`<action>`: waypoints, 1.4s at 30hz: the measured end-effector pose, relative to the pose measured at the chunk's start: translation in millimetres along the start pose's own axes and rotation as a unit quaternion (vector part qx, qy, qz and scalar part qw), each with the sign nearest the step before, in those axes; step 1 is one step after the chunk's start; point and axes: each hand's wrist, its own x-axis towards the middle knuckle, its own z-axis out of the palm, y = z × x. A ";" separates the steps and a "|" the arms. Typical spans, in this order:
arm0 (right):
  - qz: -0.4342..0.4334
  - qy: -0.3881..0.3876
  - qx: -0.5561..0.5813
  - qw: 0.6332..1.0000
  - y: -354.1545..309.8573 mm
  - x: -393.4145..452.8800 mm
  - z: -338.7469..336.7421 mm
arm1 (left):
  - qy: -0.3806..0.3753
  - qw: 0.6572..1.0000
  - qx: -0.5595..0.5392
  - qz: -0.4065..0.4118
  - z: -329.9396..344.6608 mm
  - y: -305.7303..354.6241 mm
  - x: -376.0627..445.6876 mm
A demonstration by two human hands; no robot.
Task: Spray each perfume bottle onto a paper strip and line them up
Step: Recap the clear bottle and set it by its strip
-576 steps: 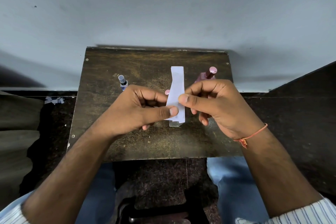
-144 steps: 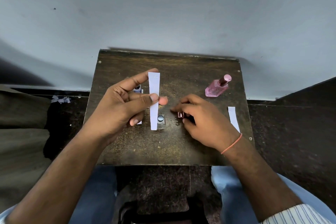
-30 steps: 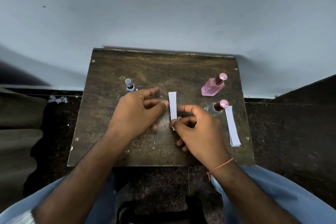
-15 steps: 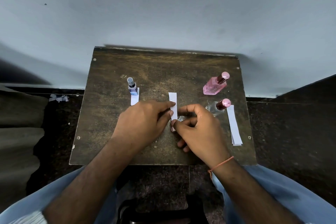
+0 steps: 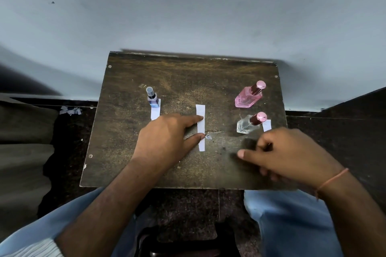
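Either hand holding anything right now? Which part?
Nothing gripped. Left hand touches the middle paper strip at its left edge with straight fingertips; right hand looks empty.

Pink bottle point(image 5: 248, 97), white paper strip point(image 5: 201, 127)

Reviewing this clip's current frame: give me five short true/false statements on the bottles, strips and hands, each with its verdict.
1. Three bottles stand on the table. True: blue bottle, pink bottle, clear bottle.
2. The left hand touches the middle strip with straight fingers. True.
3. The right hand holds the pink bottle. False: it is nearer the person than the bottles, touching none.
4. The clear bottle has a blue cap. False: its cap is pink.
5. The middle strip lies flat on the table. True.
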 end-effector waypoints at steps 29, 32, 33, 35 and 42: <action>-0.228 0.262 0.139 0.927 -30.1 63.5 25.5 | 0.016 0.988 -0.134 0.078 -11.8 -15.7 -10.3; -0.232 0.259 0.127 0.929 -35.0 72.6 30.1 | 0.010 0.986 -0.141 0.093 -13.1 -15.4 -9.7; -0.231 0.258 0.124 0.930 -36.4 74.9 31.1 | 0.009 0.985 -0.144 0.097 -13.1 -15.4 -9.4; -0.232 0.254 0.122 0.931 -39.6 77.3 32.4 | 0.003 0.984 -0.144 0.105 -12.9 -15.6 -9.1; -0.249 0.248 0.101 0.931 -48.6 76.8 35.5 | 0.006 0.984 -0.143 0.107 -13.3 -15.0 -9.3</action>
